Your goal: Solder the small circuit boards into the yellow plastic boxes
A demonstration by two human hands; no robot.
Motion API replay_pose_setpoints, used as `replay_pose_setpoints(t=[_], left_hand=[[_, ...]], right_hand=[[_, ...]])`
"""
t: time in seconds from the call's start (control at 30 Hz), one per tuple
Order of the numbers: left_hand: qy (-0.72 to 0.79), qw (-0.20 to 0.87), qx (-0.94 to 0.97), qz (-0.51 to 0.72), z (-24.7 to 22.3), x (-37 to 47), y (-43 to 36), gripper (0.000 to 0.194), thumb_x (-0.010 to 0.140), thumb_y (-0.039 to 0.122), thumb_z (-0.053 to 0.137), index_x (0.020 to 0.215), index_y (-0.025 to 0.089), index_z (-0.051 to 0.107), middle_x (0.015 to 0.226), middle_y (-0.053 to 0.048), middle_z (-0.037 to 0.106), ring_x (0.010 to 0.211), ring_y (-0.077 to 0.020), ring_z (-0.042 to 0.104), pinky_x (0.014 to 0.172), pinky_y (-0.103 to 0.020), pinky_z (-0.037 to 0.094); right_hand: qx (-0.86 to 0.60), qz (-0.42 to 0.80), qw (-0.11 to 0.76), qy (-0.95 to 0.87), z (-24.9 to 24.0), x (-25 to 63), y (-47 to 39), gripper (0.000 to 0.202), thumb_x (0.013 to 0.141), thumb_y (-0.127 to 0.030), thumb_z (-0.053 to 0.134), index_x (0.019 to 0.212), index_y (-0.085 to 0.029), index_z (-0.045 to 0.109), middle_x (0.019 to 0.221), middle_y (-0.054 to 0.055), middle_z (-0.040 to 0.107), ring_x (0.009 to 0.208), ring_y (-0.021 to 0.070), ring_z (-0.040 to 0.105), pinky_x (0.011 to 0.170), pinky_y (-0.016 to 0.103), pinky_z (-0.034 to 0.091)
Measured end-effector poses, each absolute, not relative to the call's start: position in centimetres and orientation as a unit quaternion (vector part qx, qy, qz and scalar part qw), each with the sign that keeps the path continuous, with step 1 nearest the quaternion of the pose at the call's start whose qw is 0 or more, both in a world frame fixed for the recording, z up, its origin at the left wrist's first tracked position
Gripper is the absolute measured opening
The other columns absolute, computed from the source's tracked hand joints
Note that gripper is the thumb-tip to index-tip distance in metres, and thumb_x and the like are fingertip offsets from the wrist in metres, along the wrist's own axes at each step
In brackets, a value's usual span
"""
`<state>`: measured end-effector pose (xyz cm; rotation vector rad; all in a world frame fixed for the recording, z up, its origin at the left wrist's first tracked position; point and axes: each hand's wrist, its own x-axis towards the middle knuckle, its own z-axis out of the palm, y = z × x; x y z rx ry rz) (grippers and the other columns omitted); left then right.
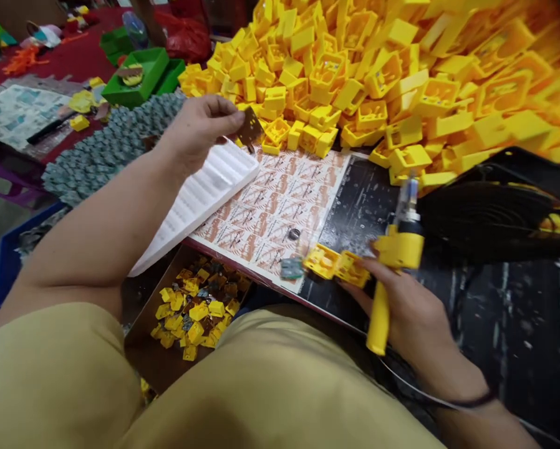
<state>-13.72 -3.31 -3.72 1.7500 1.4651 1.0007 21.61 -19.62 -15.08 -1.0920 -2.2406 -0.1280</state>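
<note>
Pinched in my left hand (200, 131) is a small flat brown plate (249, 128) with holes, raised in front of the yellow heap. My right hand (408, 305) is low at the right, its fingertips closed on a small open yellow plastic housing (352, 268). A yellow pistol-shaped tool (399, 249) with a metal tip pointing up also rests in that hand, between thumb and palm. Touching the held piece on its left is a second yellow housing (322, 260). A grey-green part (291, 268) and a small dark ring (294, 234) lie beside them on the printed sheet (303, 187).
A big heap of yellow housings (317, 68) fills the back and right. Several grey parts (102, 146) and a white foam tray (200, 193) are at left. Below the edge stands a cardboard box (144, 349) of yellow parts. A black fan-like object (490, 212) sits right.
</note>
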Motion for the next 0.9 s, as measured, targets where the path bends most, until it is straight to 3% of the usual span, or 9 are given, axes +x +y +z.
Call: replay_pose_setpoints(t=[0.1, 0.23, 0.33, 0.43, 0.5, 0.57, 0.67, 0.8, 0.9], left_hand=[[0.504, 0.383, 0.698, 0.335, -5.1, -8.8, -5.2, 0.027, 0.088, 0.04, 0.061, 0.083, 0.016, 0.05, 0.086, -0.001, 0.065, 0.076, -0.0068, 0.056, 0.072, -0.026, 0.047], [0.434, 0.3, 0.768, 0.364, -7.6, -4.4, -8.9, 0.018, 0.094, 0.039, 0.05, 0.091, 0.021, 0.054, 0.098, -0.004, 0.069, 0.093, -0.0141, 0.065, 0.082, -0.034, 0.052], [0.318, 0.263, 0.862, 0.295, -9.8, -3.7, -11.2, 0.014, 0.092, 0.03, 0.049, 0.087, 0.021, 0.058, 0.103, -0.006, 0.072, 0.099, -0.0142, 0.067, 0.088, -0.032, 0.054], [0.2, 0.241, 0.93, 0.193, -11.3, -4.8, -12.1, 0.014, 0.09, 0.019, 0.048, 0.09, 0.02, 0.063, 0.118, -0.01, 0.07, 0.117, -0.0159, 0.063, 0.101, -0.034, 0.05], [0.236, 0.206, 0.928, 0.199, -11.2, -5.8, -12.2, 0.019, 0.091, 0.017, 0.047, 0.1, 0.019, 0.064, 0.132, -0.014, 0.063, 0.129, -0.0178, 0.055, 0.106, -0.037, 0.046], [0.341, 0.176, 0.896, 0.221, -10.6, -6.3, -12.3, 0.024, 0.092, 0.02, 0.046, 0.107, 0.018, 0.064, 0.132, -0.014, 0.063, 0.126, -0.0184, 0.057, 0.105, -0.038, 0.046], [0.466, 0.186, 0.846, 0.182, -9.3, -5.9, -12.1, 0.028, 0.093, 0.032, 0.045, 0.103, 0.017, 0.067, 0.108, -0.009, 0.073, 0.103, -0.0183, 0.067, 0.095, -0.037, 0.051], [0.505, 0.254, 0.817, 0.114, -9.0, -3.7, -11.7, 0.037, 0.086, 0.046, 0.053, 0.102, 0.017, 0.07, 0.104, -0.007, 0.073, 0.097, -0.0194, 0.067, 0.089, -0.036, 0.052], [0.507, 0.315, 0.794, 0.114, -10.2, -1.9, -11.5, 0.035, 0.078, 0.039, 0.064, 0.1, 0.014, 0.069, 0.101, -0.008, 0.073, 0.089, -0.0178, 0.067, 0.083, -0.032, 0.053]], right_hand=[[-0.42, -0.027, 0.323, -0.848, -14.5, 20.7, -19.7, 0.038, 0.088, -0.029, 0.068, 0.12, -0.016, 0.053, 0.091, 0.006, 0.067, 0.075, 0.0185, 0.067, 0.068, 0.028, 0.055], [-0.44, -0.022, 0.324, -0.837, -14.2, 21.5, -20.0, 0.042, 0.086, -0.028, 0.07, 0.122, -0.016, 0.052, 0.099, 0.009, 0.067, 0.084, 0.0221, 0.068, 0.068, 0.031, 0.055], [-0.428, -0.006, 0.316, -0.847, -14.4, 22.3, -20.3, 0.045, 0.086, -0.031, 0.07, 0.125, -0.016, 0.05, 0.106, 0.01, 0.068, 0.087, 0.0227, 0.069, 0.07, 0.031, 0.056], [-0.415, 0.005, 0.326, -0.849, -14.4, 23.1, -20.7, 0.051, 0.084, -0.032, 0.073, 0.127, -0.017, 0.049, 0.111, 0.011, 0.067, 0.095, 0.0237, 0.068, 0.077, 0.033, 0.057], [-0.411, 0.005, 0.335, -0.847, -14.4, 23.6, -21.0, 0.053, 0.081, -0.031, 0.076, 0.126, -0.018, 0.05, 0.107, 0.009, 0.068, 0.095, 0.0237, 0.068, 0.078, 0.034, 0.057], [-0.412, 0.001, 0.348, -0.842, -14.3, 24.0, -21.2, 0.053, 0.079, -0.03, 0.078, 0.123, -0.018, 0.051, 0.101, 0.007, 0.069, 0.092, 0.0231, 0.069, 0.076, 0.033, 0.057], [-0.413, -0.006, 0.364, -0.835, -14.3, 24.2, -21.3, 0.048, 0.079, -0.027, 0.078, 0.12, -0.02, 0.053, 0.096, 0.005, 0.07, 0.086, 0.0208, 0.069, 0.073, 0.031, 0.057], [-0.405, -0.008, 0.378, -0.833, -14.1, 24.1, -21.3, 0.044, 0.08, -0.021, 0.076, 0.119, -0.021, 0.054, 0.102, 0.006, 0.071, 0.09, 0.0201, 0.07, 0.075, 0.03, 0.058], [-0.403, -0.014, 0.386, -0.83, -13.7, 24.2, -21.7, 0.041, 0.079, -0.016, 0.077, 0.115, -0.018, 0.057, 0.105, 0.009, 0.071, 0.089, 0.0197, 0.07, 0.076, 0.029, 0.057]])
